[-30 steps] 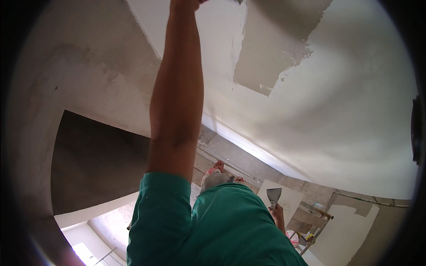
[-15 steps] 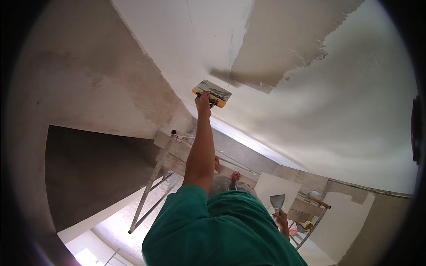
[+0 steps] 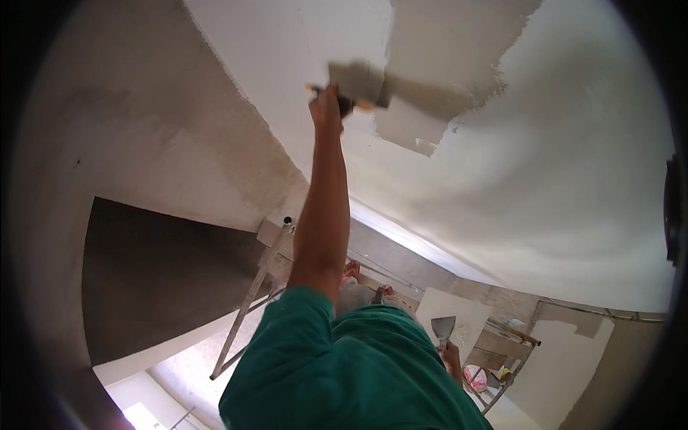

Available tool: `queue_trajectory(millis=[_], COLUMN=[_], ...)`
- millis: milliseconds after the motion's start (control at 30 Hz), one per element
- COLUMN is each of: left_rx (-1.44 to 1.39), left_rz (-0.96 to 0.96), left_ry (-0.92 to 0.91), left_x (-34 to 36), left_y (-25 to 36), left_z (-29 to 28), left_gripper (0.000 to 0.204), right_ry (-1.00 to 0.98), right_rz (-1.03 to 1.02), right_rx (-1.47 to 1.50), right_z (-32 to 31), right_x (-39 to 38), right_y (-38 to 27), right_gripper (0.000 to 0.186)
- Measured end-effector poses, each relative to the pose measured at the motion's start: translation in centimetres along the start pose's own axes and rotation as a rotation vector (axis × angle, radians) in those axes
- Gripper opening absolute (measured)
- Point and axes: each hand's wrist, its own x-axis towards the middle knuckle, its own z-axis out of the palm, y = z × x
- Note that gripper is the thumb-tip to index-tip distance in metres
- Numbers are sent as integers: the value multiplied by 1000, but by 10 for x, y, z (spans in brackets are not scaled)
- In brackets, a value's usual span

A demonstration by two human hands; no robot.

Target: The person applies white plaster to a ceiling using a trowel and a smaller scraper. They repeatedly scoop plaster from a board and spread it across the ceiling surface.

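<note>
- Your left hand (image 3: 327, 109) is raised, fingers closed round the yellow-and-black back of a wide putty blade (image 3: 358, 80).
- Blade is motion-blurred; any marking on it can't be read.
- Blade sits at the left edge of the grey patch (image 3: 416, 39) on the white wall (image 3: 566, 179), shadow falling to its right. Can't tell whether the edge touches the wall.
- Your right hand (image 3: 451, 355) is low, by your side, fingers wrapped on the handle of a putty knife (image 3: 443, 327), blade pointing up in view.
- Pale board (image 3: 459, 307) shows behind that knife; can't tell if you're touching it.
- Pink-and-white bag (image 3: 474, 377) and a small yellow item (image 3: 504, 373) are at the metal frame (image 3: 527, 358) on the right; print too small to tell.
- Versus half a second ago: left hand and wide blade are higher in view, up from just below the grey patch to overlapping its edge. The smeared blade face showed sharply then.
- Versus one second ago: left hand was cut off at the top edge; now it's fully in view, and the scaffold leg (image 3: 251, 294) at left is visible again.
- Right hand: same grip, same spot, near enough.
</note>
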Motion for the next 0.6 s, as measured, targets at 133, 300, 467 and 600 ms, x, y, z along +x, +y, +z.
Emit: queue_trajectory(millis=[133,300,467,600], left_rx=[61,139,-12,38], left_rz=[141,397,250,-113], left_ry=[-221,-352,-153,54], left_x=[-39,-75,-78,-28], left_y=[145,248,145,-23], left_z=[85,101,-18,-119], left_gripper=[41,23,26,22], right_ry=[-16,-29,-14,-14], right_rz=[-24,-24,13,4], right_rx=[140,203,141,74], right_z=[4,2,-3,-9], right_x=[33,45,25,3], right_y=[23,18,-9,-16], right_gripper=[28,18,22,20])
